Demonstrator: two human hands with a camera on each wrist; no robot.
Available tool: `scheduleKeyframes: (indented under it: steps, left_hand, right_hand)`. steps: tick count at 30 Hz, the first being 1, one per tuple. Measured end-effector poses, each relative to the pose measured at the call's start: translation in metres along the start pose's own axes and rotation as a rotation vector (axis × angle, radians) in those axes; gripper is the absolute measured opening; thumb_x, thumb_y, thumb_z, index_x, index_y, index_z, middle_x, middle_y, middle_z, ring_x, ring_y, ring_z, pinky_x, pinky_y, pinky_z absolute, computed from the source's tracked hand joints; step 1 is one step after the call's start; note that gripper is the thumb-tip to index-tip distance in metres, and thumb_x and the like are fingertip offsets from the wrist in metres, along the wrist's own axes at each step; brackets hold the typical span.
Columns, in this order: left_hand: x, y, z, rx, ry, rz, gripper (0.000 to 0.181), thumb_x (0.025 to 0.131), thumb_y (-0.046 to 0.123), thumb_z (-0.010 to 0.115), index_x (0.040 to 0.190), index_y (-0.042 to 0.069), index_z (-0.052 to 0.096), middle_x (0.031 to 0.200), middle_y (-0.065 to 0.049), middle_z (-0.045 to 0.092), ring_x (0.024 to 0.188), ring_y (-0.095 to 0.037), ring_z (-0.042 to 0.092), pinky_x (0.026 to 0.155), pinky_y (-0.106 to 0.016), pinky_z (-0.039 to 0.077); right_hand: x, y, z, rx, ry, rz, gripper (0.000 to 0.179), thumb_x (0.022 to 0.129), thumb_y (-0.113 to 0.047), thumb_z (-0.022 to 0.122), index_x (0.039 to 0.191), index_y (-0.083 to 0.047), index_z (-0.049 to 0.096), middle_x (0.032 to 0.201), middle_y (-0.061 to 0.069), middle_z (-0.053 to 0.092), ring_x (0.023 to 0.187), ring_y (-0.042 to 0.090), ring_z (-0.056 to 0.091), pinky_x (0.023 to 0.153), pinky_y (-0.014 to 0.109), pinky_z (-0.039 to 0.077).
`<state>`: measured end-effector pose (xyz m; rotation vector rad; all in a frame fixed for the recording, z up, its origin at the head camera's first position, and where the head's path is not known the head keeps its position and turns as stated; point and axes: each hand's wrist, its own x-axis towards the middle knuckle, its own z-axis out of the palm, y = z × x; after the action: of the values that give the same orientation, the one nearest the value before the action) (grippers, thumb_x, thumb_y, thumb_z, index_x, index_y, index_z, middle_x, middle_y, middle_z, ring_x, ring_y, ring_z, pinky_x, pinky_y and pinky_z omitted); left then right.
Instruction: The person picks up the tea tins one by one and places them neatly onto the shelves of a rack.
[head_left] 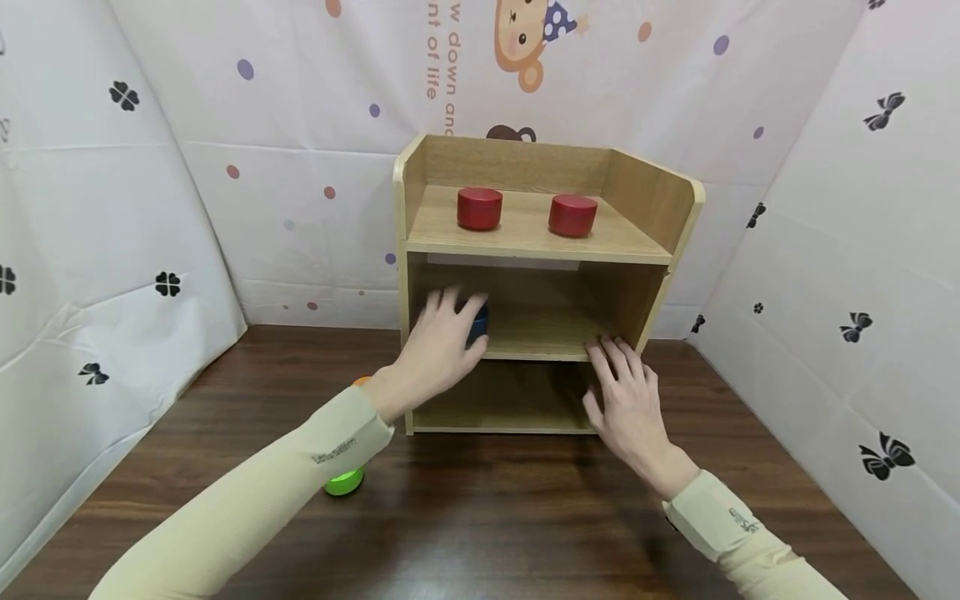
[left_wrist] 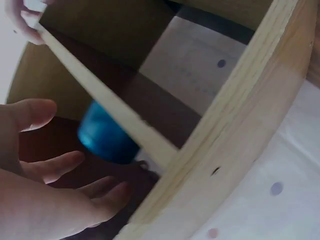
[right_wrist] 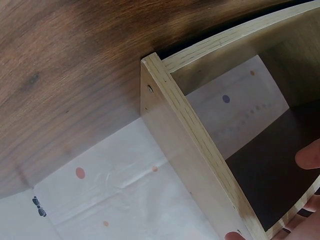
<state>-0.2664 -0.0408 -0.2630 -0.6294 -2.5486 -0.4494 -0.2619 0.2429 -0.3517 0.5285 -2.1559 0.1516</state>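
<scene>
A wooden shelf unit (head_left: 540, 254) stands in front of me. On its middle shelf is a blue round tin (left_wrist: 107, 135), mostly covered by my left hand (head_left: 442, 346) in the head view. That hand, slightly blurred, has its fingers spread; the left wrist view shows a gap between them and the tin. At the right end of the middle shelf, my right hand (head_left: 626, 400) grips the front edge, with the fingers over the board and the thumb (right_wrist: 309, 155) below it. Two red round tins (head_left: 479, 208) sit apart on the top shelf.
A bright green round object (head_left: 345, 482) lies on the dark wooden table (head_left: 465, 517), partly behind my left sleeve. A bit of orange (head_left: 362, 381) shows behind the left wrist. Patterned white cloth (head_left: 300, 125) hangs behind and at both sides.
</scene>
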Motion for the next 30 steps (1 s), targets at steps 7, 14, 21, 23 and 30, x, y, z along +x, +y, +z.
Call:
scheduleKeyframes:
  steps: [7,14,21,23,30]
  left_hand:
    - [-0.03,0.003,-0.011,0.01,0.177,0.138,0.047,0.089,0.024,0.062,0.134,0.013,0.05,0.137,-0.018,0.045,0.126,-0.036,0.04,0.101,-0.049,0.043]
    - [-0.06,-0.013,-0.015,0.03,0.235,0.151,0.044,0.085,0.021,0.066,0.126,0.01,0.055,0.129,-0.019,0.051,0.118,-0.037,0.045,0.098,-0.05,0.042]
    - [-0.093,-0.037,-0.013,0.075,0.213,0.077,0.045,0.083,0.023,0.069,0.124,0.01,0.057,0.124,-0.019,0.053,0.113,-0.038,0.048,0.089,-0.051,0.045]
    - [-0.102,-0.044,-0.011,0.1,0.186,0.041,0.045,0.083,0.025,0.07,0.123,0.01,0.057,0.121,-0.018,0.054,0.109,-0.038,0.049,0.085,-0.05,0.046]
    - [-0.129,-0.061,-0.001,0.17,0.055,-0.046,0.044,0.082,0.03,0.072,0.117,0.01,0.058,0.104,-0.014,0.054,0.09,-0.033,0.05,0.067,-0.039,0.046]
  right_hand:
    - [0.0,0.0,0.001,0.004,-0.01,0.004,0.059,0.076,-0.012,0.062,0.134,-0.006,0.052,0.136,0.02,0.052,0.129,0.039,0.044,0.082,0.061,0.042]
    - [-0.002,-0.001,0.001,0.003,-0.022,0.005,0.061,0.078,-0.012,0.062,0.137,-0.006,0.05,0.138,0.019,0.05,0.13,0.038,0.043,0.083,0.061,0.042]
    - [-0.001,-0.001,0.001,-0.003,-0.017,-0.002,0.062,0.077,-0.012,0.062,0.137,-0.007,0.05,0.138,0.019,0.05,0.13,0.038,0.043,0.082,0.061,0.042]
    - [-0.001,-0.001,0.001,-0.004,-0.022,-0.003,0.062,0.077,-0.013,0.061,0.138,-0.007,0.049,0.138,0.019,0.05,0.13,0.038,0.043,0.083,0.061,0.042]
    - [0.0,0.0,0.0,-0.01,-0.023,0.0,0.061,0.077,-0.012,0.062,0.136,-0.006,0.05,0.138,0.019,0.05,0.13,0.038,0.043,0.083,0.061,0.042]
